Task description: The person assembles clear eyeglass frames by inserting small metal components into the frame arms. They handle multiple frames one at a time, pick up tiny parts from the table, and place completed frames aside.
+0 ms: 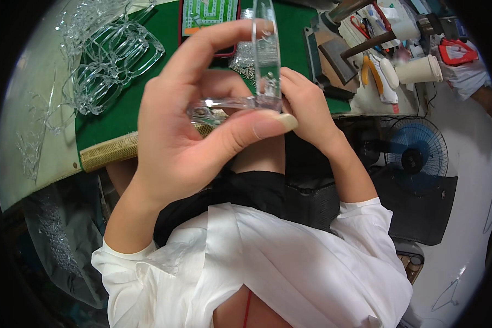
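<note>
My left hand (175,126) is raised close to the camera, its thumb and fingers closed around a clear plastic frame (267,60). One flat part of the frame stands upright, and another part runs sideways across the palm, so it makes a corner near my thumb tip. My right hand (310,109) is just behind and to the right of the frame, with curled fingers. Its fingertips are partly hidden by the clear plastic, and what they hold, if anything, cannot be made out. Small metal pieces (248,71) lie in a heap beyond the hands.
Tangled clear plastic frames (112,60) cover the left of the green mat (167,63). A screen device (210,19) lies at the far side. On the right stand a metal hand press (339,57), orange-handled pliers (366,70) and a cup (418,70). A fan (415,153) is below.
</note>
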`<state>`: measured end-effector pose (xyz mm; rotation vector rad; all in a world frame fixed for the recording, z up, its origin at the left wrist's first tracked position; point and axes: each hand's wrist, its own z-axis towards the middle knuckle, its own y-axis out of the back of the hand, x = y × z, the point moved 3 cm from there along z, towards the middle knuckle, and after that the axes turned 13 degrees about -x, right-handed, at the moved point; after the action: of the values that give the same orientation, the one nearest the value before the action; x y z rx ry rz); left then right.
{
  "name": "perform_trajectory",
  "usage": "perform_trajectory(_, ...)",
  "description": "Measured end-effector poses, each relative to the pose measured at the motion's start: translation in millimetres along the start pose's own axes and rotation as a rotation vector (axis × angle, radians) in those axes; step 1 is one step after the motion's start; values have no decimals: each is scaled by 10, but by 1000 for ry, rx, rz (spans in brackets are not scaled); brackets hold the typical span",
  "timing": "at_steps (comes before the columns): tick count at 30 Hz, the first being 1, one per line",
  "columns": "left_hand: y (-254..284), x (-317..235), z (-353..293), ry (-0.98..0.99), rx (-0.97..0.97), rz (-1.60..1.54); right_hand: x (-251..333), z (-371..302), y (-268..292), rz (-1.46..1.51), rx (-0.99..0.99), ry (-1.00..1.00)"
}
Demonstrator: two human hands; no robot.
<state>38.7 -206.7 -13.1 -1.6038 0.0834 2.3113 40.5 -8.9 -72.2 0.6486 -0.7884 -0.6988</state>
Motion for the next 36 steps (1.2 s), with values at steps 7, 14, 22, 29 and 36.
perform_trajectory(7,-160,66,-36,34,93,25,166,269,342,442,-140,-118)
perform_trajectory(14,-41,0,15,6,-1,-41,-94,5,62,158,9,-144)
perform_trajectory(22,-28,-2,-5,27,11,-41,15,14,32,39,42,-28)
perform_trajectory(29,-172,73,-71,136,86,-49,167,161,372,724,-194,-222)
perform_trajectory(36,-311,106,-82,58,144,28,512,252,601,685,-295,18)
